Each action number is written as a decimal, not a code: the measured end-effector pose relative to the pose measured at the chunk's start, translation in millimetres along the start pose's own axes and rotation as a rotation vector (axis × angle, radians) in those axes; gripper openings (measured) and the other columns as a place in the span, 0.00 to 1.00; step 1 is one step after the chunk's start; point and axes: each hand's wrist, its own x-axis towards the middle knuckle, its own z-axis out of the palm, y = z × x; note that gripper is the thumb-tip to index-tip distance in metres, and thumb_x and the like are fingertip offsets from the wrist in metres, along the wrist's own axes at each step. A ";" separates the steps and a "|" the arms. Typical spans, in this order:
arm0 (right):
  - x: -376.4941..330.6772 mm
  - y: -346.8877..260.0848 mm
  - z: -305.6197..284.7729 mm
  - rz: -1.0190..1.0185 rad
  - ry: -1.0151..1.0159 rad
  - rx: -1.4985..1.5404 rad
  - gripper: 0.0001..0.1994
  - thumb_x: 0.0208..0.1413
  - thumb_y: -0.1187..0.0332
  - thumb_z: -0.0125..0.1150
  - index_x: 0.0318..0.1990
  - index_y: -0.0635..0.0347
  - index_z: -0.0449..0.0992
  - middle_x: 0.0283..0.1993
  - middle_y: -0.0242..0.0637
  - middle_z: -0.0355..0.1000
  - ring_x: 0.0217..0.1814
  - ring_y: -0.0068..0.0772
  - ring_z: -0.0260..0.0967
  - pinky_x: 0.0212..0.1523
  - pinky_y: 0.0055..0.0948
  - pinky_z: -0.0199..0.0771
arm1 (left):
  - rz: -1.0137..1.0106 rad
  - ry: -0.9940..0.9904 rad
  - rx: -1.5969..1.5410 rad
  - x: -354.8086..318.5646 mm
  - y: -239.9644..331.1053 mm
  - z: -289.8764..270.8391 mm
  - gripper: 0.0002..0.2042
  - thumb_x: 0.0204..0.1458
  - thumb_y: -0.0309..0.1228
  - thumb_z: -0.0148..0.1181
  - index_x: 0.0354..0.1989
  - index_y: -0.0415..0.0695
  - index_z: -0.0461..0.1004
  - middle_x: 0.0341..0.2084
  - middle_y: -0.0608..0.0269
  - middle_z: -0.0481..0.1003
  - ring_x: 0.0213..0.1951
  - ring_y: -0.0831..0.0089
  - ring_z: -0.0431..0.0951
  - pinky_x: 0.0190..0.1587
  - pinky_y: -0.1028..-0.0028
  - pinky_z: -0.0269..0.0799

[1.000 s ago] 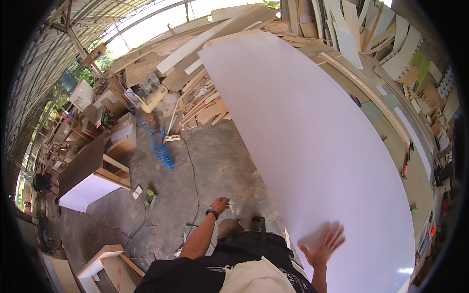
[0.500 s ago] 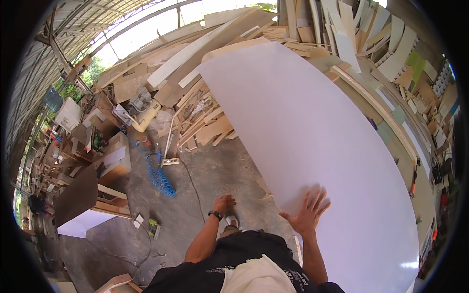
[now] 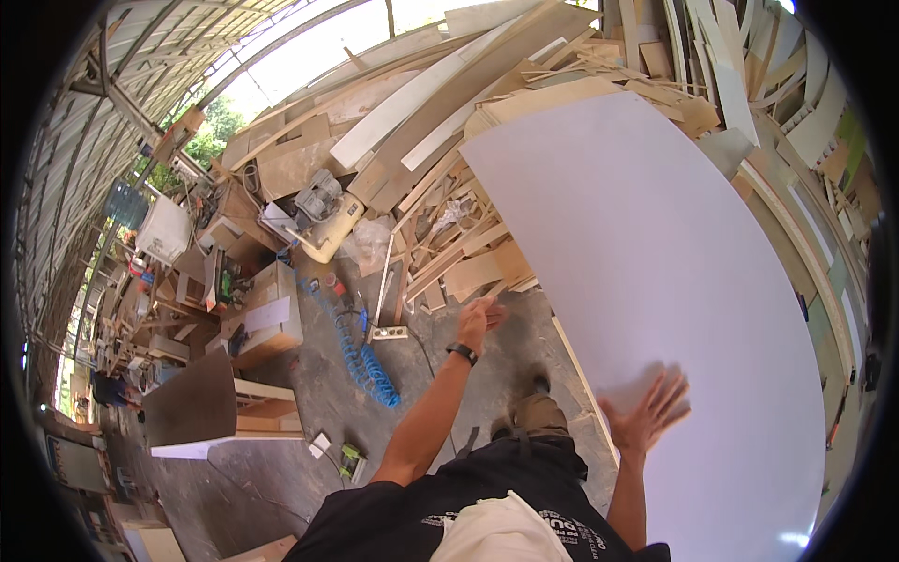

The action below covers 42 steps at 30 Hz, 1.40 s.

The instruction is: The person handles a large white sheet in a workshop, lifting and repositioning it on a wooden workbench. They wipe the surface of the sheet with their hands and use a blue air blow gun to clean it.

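A large white laminated sheet (image 3: 646, 272) stretches along my right side, its far end lying close to the wood scraps. My right hand (image 3: 646, 410) rests on its glossy face, fingers spread and palm down. With a dark watch on the wrist, my left hand (image 3: 479, 321) reaches forward above the concrete floor, apart from the sheet's left edge. Its fingers point right, look loosely extended and slightly blurred, and nothing shows in them. A pale wooden edge shows under the sheet's left side.
Offcuts (image 3: 468, 253) pile up ahead. A cream air compressor (image 3: 332, 228), a coiled blue hose (image 3: 370, 373), a power strip (image 3: 390, 332) and a green power tool (image 3: 352, 461) stand or lie on the floor at left. A brown-topped cabinet (image 3: 192, 403) is farther left; long strips lie beyond the sheet at right.
My left hand has moved forward and to the right, nearer the sheet's edge. My right hand stays flat on the sheet. The view has turned left, and a leg has stepped forward.
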 end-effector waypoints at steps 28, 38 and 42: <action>259.7 -264.6 45.7 0.047 -0.256 0.011 0.52 0.60 0.31 0.47 0.78 0.64 0.39 0.82 0.57 0.26 0.84 0.62 0.15 0.76 0.70 0.13 | -0.240 0.036 -0.464 403.0 118.0 51.4 0.33 0.69 0.58 0.34 0.63 0.40 0.65 0.55 0.54 0.76 0.52 0.57 0.79 0.54 0.53 0.80; 301.9 -345.1 68.9 0.066 -0.192 -0.002 0.48 0.63 0.33 0.45 0.78 0.60 0.43 0.83 0.49 0.33 0.85 0.57 0.22 0.77 0.65 0.16 | -0.175 -0.036 -0.197 418.0 203.6 4.5 0.26 0.71 0.52 0.41 0.45 0.40 0.75 0.35 0.63 0.79 0.34 0.72 0.81 0.34 0.71 0.81; 328.8 -348.4 82.9 0.028 -0.133 -0.009 0.48 0.62 0.33 0.45 0.78 0.60 0.44 0.83 0.46 0.36 0.84 0.58 0.24 0.78 0.64 0.21 | -0.140 0.028 -0.166 415.9 201.6 11.6 0.23 0.70 0.53 0.44 0.41 0.44 0.74 0.30 0.67 0.78 0.26 0.74 0.78 0.26 0.75 0.75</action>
